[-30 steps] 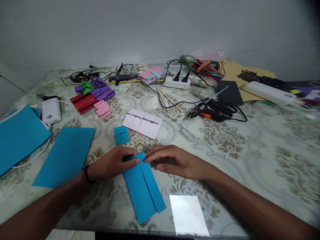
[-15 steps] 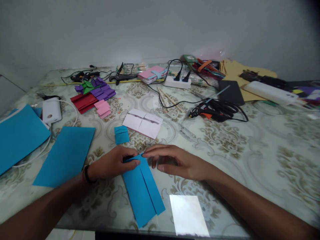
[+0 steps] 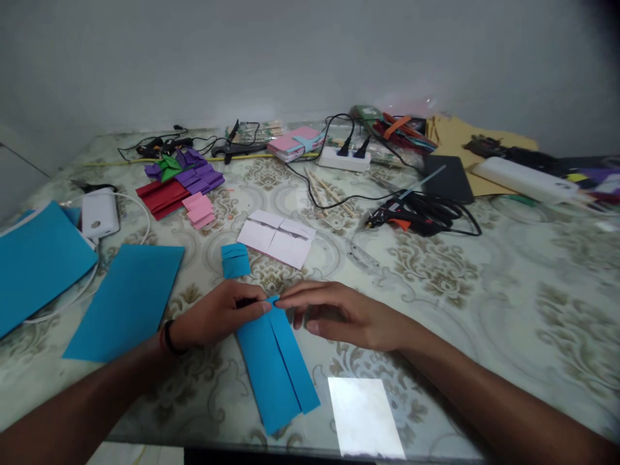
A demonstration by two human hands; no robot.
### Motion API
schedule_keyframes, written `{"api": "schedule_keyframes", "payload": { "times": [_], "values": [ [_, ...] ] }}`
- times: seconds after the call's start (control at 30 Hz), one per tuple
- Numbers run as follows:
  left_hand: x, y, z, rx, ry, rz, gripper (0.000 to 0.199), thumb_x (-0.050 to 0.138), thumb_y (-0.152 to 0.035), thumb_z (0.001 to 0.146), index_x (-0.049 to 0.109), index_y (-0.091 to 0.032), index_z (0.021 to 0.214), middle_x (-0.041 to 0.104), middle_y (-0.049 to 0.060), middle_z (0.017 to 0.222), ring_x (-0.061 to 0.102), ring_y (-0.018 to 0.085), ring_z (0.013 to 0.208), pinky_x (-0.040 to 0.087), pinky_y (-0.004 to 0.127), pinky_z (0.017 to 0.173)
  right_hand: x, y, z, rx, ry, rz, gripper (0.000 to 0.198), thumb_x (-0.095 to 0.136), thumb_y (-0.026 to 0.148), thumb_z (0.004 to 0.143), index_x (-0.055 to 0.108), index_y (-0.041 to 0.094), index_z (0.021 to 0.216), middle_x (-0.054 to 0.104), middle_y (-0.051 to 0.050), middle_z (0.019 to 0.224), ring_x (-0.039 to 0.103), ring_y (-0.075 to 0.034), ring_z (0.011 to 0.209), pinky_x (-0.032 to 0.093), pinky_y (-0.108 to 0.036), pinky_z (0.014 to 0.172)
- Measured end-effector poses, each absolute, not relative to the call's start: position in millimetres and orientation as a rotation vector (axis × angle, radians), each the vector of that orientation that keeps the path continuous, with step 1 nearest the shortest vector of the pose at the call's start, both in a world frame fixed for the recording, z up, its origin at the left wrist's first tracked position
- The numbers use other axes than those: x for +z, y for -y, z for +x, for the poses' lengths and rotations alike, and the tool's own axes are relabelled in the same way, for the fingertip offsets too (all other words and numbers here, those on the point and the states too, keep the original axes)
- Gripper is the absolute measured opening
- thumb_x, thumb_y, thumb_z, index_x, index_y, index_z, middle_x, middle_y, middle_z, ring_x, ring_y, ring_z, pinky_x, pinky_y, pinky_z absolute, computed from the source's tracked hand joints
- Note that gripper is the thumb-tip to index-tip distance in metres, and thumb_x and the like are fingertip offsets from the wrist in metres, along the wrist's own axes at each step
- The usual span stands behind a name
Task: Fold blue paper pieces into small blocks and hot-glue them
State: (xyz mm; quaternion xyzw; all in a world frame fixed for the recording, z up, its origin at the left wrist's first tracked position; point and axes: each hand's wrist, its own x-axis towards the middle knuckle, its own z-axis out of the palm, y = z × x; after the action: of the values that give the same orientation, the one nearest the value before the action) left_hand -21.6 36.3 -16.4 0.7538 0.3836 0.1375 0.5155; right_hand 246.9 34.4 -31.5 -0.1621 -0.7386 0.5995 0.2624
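A long folded blue paper lies on the table in front of me, two flaps meeting along a lengthwise slit. At its far end my left hand is closed on the paper, thumb on top and the other fingers curled beyond the edge. Opposite it, my right hand has its fingers stretched out, the foremost fingertips touching the top right corner of the same paper. A small folded blue piece sits just past my left hand. Behind it rests a white folded paper with slits.
Blue sheets lie to the left, near a white power bank with a cable. Folded red paper and pink paper are further back. A glue gun lies right of centre, a power strip behind it.
My left thumb has shifted slightly up toward the paper's far edge. The paper's near end has moved a little away from me. My right hand is almost unchanged.
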Motion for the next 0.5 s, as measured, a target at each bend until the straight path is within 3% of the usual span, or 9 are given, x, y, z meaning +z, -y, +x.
{"api": "schedule_keyframes", "payload": {
  "times": [0.13, 0.33, 0.5],
  "values": [
    [-16.3, -35.9, -22.7, 0.385, -0.952, 1.733, 0.039, 0.054, -0.041, 0.102, 0.056, -0.017, 0.072, 0.05, -0.002, 0.071, 0.045, 0.014, 0.069, 0.035, 0.027, 0.065, -29.9, -34.9, 246.8, 1.604, 2.0, -0.455, 0.037, 0.06, 0.032, 0.104, 0.069, 0.018, 0.137, 0.069, -0.014, 0.113, 0.065, -0.019, 0.096, 0.055, -0.034, 0.083],
    [-20.6, -34.6, -24.3, 0.493, -1.061, 1.535, 0.042, 0.059, -0.045, 0.098, 0.046, -0.018, 0.068, 0.039, -0.004, 0.069, 0.037, 0.011, 0.064, 0.032, 0.026, 0.058, -28.5, -34.1, 248.8, 1.689, 1.994, -0.458, 0.032, 0.062, 0.031, 0.103, 0.074, 0.016, 0.128, 0.073, -0.015, 0.112, 0.067, -0.018, 0.091, 0.055, -0.032, 0.082],
    [-26.6, -35.5, -26.2, 0.57, -1.13, 1.504, 0.044, 0.063, -0.049, 0.094, 0.05, -0.017, 0.066, 0.043, -0.003, 0.068, 0.041, 0.012, 0.065, 0.035, 0.025, 0.059, -26.3, -32.9, 249.7, 1.75, 2.026, -0.499, 0.028, 0.061, 0.029, 0.103, 0.078, 0.015, 0.121, 0.076, -0.013, 0.106, 0.069, -0.017, 0.087, 0.056, -0.03, 0.08]
  ]
}}
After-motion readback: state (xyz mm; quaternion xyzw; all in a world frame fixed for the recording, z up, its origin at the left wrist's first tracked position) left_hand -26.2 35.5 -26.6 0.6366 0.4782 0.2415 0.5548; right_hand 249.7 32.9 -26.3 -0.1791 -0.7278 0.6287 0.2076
